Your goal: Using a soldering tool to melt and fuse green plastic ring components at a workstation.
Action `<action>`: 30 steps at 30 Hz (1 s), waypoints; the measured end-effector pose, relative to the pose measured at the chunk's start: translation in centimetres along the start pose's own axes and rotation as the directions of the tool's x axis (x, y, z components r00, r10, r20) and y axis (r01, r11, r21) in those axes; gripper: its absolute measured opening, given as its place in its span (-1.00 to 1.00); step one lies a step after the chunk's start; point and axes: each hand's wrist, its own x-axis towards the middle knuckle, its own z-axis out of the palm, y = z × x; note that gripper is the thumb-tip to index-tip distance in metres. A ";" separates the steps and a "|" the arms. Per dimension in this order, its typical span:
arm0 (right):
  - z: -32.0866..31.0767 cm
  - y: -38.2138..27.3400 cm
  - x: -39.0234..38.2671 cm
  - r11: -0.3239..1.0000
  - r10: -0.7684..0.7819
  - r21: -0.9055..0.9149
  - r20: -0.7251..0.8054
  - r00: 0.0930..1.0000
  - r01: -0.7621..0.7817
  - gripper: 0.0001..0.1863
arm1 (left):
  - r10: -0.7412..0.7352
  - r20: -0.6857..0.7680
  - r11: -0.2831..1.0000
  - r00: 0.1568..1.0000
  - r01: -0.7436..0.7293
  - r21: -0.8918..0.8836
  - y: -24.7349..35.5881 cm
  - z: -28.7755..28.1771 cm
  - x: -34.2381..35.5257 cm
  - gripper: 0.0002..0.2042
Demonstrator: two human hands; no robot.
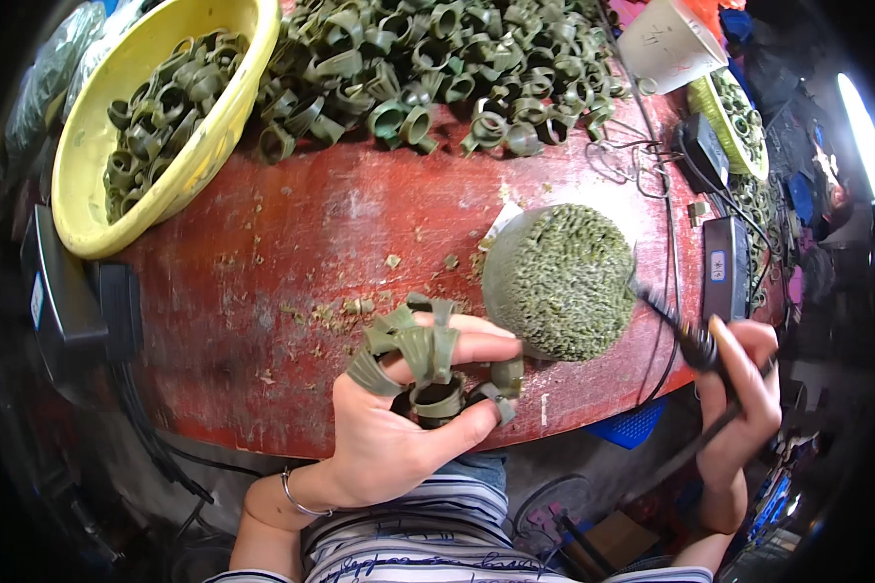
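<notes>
My left hand (pixel 384 452) is closed around several dull green ring-shaped pieces (pixel 426 352). They look like plastic, with flat flared tabs; some sit over the fingers and others between the fingers and thumb. To the right, my right hand (pixel 744 394) grips a black corded pen-shaped tool (pixel 693 342), which looks like a soldering iron. Its thin tip points at the right edge of a round, drum-like green block (pixel 569 282). That block has a rough, crumbly top and smoother sides, and it stands on the red table (pixel 311 223). Whether the tip touches it I cannot tell.
A big heap of green rings (pixel 428 68) covers the table's far side. More fill a tilted yellow basin (pixel 73 194) at the left. A white cup (pixel 671 49), a yellow-green basket (pixel 758 146), black boxes (pixel 725 262) and loose cables (pixel 669 214) lie to the right.
</notes>
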 end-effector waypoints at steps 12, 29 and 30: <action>7.1 10.1 3.2 0.785 0.468 0.498 -0.089 0.879 -0.368 -0.69 | -0.138 -0.044 0.964 0.989 0.125 -0.234 -0.3 -0.2 -1.1 -0.86; 10.0 1.0 10.2 0.918 0.057 0.391 0.033 0.998 -0.065 -0.85 | 0.051 -0.386 0.999 0.921 -0.053 0.006 4.7 -3.2 -0.2 -0.86; 10.3 0.4 11.1 0.896 0.118 0.413 0.134 0.984 -0.164 -0.80 | 0.073 -0.387 0.994 0.919 -0.037 0.100 5.7 -3.7 0.1 -0.86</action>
